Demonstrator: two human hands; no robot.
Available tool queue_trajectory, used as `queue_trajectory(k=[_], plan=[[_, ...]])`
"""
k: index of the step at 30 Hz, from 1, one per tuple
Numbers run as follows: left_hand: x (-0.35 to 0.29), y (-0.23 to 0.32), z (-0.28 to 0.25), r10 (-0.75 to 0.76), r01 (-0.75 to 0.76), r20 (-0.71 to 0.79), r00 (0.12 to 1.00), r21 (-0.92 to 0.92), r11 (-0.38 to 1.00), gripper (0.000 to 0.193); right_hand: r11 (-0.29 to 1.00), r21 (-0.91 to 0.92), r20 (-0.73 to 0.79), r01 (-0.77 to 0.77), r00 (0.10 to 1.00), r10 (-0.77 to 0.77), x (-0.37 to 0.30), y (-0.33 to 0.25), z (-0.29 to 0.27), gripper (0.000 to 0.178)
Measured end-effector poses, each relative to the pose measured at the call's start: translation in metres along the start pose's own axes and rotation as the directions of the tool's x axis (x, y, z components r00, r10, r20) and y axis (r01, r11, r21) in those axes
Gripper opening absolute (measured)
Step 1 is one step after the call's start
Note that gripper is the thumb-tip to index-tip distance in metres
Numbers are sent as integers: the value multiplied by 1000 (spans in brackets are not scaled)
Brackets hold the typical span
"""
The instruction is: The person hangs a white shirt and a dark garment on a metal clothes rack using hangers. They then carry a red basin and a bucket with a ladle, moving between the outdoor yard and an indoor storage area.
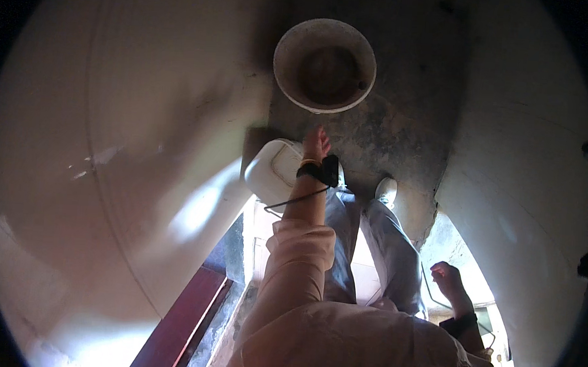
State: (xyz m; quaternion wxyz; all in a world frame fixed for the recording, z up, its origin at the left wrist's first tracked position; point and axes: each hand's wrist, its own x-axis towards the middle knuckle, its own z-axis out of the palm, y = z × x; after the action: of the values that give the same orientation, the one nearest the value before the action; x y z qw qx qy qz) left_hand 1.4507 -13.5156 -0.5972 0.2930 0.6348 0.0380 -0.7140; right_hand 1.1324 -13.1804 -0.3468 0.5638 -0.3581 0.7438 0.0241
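My left hand [316, 144] reaches forward at the end of an outstretched arm, just short of a round whitish bucket [288, 90]. Its fingers are loosely bent and a little apart, with nothing visible in them. The bucket stands on the floor, its inside dark and stained; a small dark spot shows low on its inner wall. Beside my left wrist is a pale rounded container [262, 171], partly hidden by the arm. My right hand [446, 277] hangs at my right side, away from the bucket, its fingers curled in with nothing seen in them.
Pale walls [157, 108] close in on the left and right of a dark, worn floor [406, 116]. My shoe [386, 191] is on the floor behind the bucket. Dark red panel [181, 318] at lower left. Dark devices with cables [328, 170] are strapped to my wrists.
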Motion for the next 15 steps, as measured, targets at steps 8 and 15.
queue_trajectory(k=[8,15], plan=[[57,32,22,50,-57,-68,996,-105,993,29,981,175,-24,-79,996,84,21,-8,9,12],[80,29,29,111,-103,114,987,-75,992,37,986,164,-88,-15,996,29,23,4,20,11]])
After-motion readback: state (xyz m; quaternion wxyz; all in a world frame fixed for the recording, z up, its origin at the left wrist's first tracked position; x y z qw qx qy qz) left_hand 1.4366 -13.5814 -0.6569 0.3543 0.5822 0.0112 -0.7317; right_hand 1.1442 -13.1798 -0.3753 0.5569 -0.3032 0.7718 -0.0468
